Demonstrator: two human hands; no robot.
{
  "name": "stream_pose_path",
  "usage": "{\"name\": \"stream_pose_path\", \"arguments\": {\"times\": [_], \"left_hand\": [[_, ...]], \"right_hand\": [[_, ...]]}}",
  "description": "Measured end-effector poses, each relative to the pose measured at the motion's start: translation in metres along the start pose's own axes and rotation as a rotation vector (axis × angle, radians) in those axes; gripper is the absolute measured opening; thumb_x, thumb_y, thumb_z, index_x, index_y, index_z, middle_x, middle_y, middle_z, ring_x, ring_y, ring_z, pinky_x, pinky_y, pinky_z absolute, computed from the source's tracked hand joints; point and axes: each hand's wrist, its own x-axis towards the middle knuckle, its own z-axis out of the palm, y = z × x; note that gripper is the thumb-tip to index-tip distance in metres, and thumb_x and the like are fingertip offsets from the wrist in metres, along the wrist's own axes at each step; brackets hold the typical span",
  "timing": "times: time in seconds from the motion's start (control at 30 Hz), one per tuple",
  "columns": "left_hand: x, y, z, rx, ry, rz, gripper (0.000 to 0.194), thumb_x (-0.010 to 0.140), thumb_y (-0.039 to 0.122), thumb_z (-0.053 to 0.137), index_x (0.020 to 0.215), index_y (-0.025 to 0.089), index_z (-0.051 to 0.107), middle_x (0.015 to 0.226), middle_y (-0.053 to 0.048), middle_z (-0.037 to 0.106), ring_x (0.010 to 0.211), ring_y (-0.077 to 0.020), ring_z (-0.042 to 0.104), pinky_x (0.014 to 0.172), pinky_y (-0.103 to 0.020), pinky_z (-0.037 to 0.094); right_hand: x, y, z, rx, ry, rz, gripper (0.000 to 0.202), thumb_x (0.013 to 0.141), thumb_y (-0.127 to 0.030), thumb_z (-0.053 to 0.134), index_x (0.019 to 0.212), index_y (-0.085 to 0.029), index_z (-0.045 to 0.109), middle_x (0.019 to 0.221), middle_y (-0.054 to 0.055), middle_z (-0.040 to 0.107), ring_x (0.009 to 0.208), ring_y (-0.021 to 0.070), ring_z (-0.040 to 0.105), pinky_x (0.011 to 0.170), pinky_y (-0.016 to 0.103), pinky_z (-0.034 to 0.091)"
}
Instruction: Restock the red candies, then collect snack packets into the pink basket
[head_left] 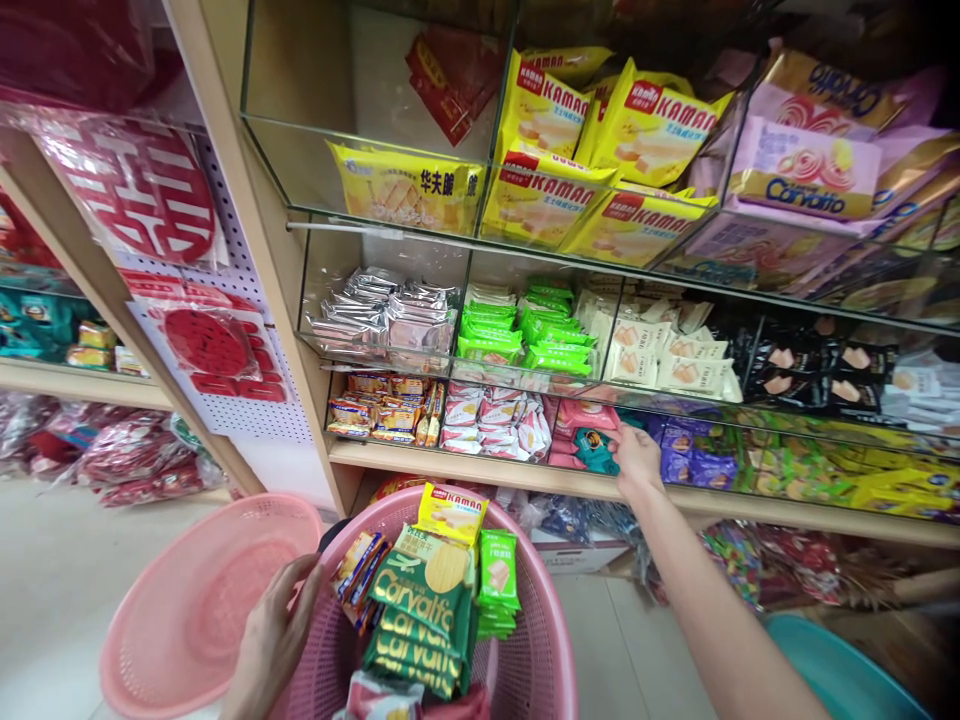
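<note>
My left hand [279, 610] is closed at the left rim of a pink plastic basket [551, 610]. In this basket lie green Carvalfo packets [420, 590], a yellow Kaman packet [451, 512], bright green packets [497, 575], orange-brown packets [360, 575] and some pink ones at the bottom edge. Out at the lowest shelf row, my right hand [639, 462] has its fingers closed at the edge of a teal snack packet [595, 450]. Pink packets [581, 415] lie around that packet in the same compartment. The fingertips are partly hidden.
Clear dividers split the shelf [465, 300] into compartments of wrapped snacks. Purple packets [694, 450] lie right of my right hand, pink-white packets [495, 420] to its left. Another pink basket [157, 650] stands on the floor at left, a teal tub [832, 660] at lower right.
</note>
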Motion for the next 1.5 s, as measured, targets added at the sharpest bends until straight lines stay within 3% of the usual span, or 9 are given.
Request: {"name": "stream_pose_path", "arguments": {"times": [0.3, 0.5, 0.7, 0.87, 0.97, 1.07, 1.17, 1.27, 1.5], "left_hand": [[0.007, 0.006, -0.014, 0.066, 0.063, 0.021, 0.043, 0.077, 0.055, 0.045, 0.096, 0.02, 0.062, 0.096, -0.009, 0.071, 0.084, -0.0246, 0.069, 0.069, -0.032, 0.056], [0.009, 0.061, -0.016, 0.029, 0.075, 0.125, 0.041, 0.08, 0.054, 0.047, 0.098, 0.021, 0.061, 0.099, -0.008, 0.07, 0.086, -0.0235, 0.068, 0.065, -0.029, 0.055], [-0.009, 0.158, 0.004, -0.328, -0.364, 0.204, 0.039, 0.087, 0.046, 0.046, 0.113, 0.019, 0.058, 0.115, -0.008, 0.065, 0.106, -0.0214, 0.06, 0.09, -0.033, 0.049], [-0.021, 0.19, 0.014, -0.555, -0.737, 0.101, 0.037, 0.084, 0.043, 0.054, 0.11, 0.018, 0.061, 0.114, -0.007, 0.065, 0.104, -0.0209, 0.06, 0.092, -0.033, 0.046], [-0.026, 0.185, 0.017, -0.56, -0.86, 0.119, 0.031, 0.085, 0.041, 0.054, 0.102, 0.017, 0.065, 0.1, -0.004, 0.066, 0.096, -0.0187, 0.059, 0.088, -0.029, 0.045], [-0.03, 0.174, 0.02, -0.497, -0.925, 0.128, 0.031, 0.087, 0.042, 0.051, 0.081, 0.014, 0.064, 0.072, 0.001, 0.058, 0.069, -0.0116, 0.051, 0.064, -0.022, 0.041], [-0.034, 0.165, 0.021, -0.496, -0.981, 0.024, 0.041, 0.085, 0.049, 0.051, 0.064, 0.014, 0.053, 0.057, 0.005, 0.041, 0.053, -0.007, 0.032, 0.049, -0.02, 0.028], [-0.038, 0.163, 0.02, -0.582, -1.022, -0.122, 0.043, 0.081, 0.054, 0.054, 0.064, 0.014, 0.053, 0.057, 0.004, 0.046, 0.052, -0.0077, 0.038, 0.05, -0.02, 0.034], [-0.044, 0.164, 0.015, -0.724, -0.759, -0.259, 0.04, 0.082, 0.053, 0.054, 0.085, 0.015, 0.067, 0.076, -0.003, 0.068, 0.068, -0.0165, 0.06, 0.064, -0.028, 0.05]], "right_hand": [[-0.067, 0.009, -0.07, -0.022, -0.143, -0.087, 0.022, 0.071, -0.041, 0.059, 0.071, -0.021, 0.053, 0.055, -0.007, 0.045, 0.055, 0.0102, 0.039, 0.055, 0.024, 0.031], [-0.121, -0.014, -0.096, -0.232, -0.643, -0.093, 0.034, 0.085, -0.051, 0.048, 0.068, -0.021, 0.048, 0.059, -0.005, 0.043, 0.058, 0.0119, 0.036, 0.056, 0.025, 0.029], [-0.165, -0.026, -0.069, -0.301, -1.159, 0.0, 0.033, 0.089, -0.049, 0.044, 0.073, -0.02, 0.048, 0.063, -0.005, 0.045, 0.063, 0.0115, 0.04, 0.063, 0.026, 0.031], [-0.184, -0.011, -0.045, -0.26, -1.416, 0.085, 0.032, 0.089, -0.049, 0.046, 0.076, -0.02, 0.047, 0.062, -0.006, 0.046, 0.06, 0.0105, 0.042, 0.063, 0.026, 0.032], [-0.187, -0.002, -0.037, -0.246, -1.454, 0.112, 0.032, 0.088, -0.05, 0.048, 0.078, -0.019, 0.048, 0.062, -0.006, 0.045, 0.058, 0.0097, 0.043, 0.061, 0.025, 0.031], [-0.187, 0.007, -0.032, -0.242, -1.446, 0.137, 0.032, 0.088, -0.049, 0.049, 0.078, -0.019, 0.049, 0.062, -0.006, 0.046, 0.058, 0.0092, 0.044, 0.058, 0.025, 0.03], [-0.188, 0.015, -0.029, -0.212, -1.44, 0.192, 0.032, 0.086, -0.048, 0.052, 0.076, -0.018, 0.05, 0.063, -0.006, 0.047, 0.059, 0.0088, 0.045, 0.058, 0.024, 0.03], [-0.193, 0.022, -0.029, -0.141, -1.401, 0.28, 0.033, 0.084, -0.049, 0.055, 0.075, -0.018, 0.051, 0.062, -0.006, 0.049, 0.058, 0.0083, 0.045, 0.057, 0.024, 0.031], [-0.221, 0.025, -0.043, 0.106, -1.32, 0.475, 0.033, 0.083, -0.047, 0.059, 0.105, -0.023, 0.053, 0.087, -0.002, 0.059, 0.077, 0.0102, 0.057, 0.068, 0.025, 0.045]]}}
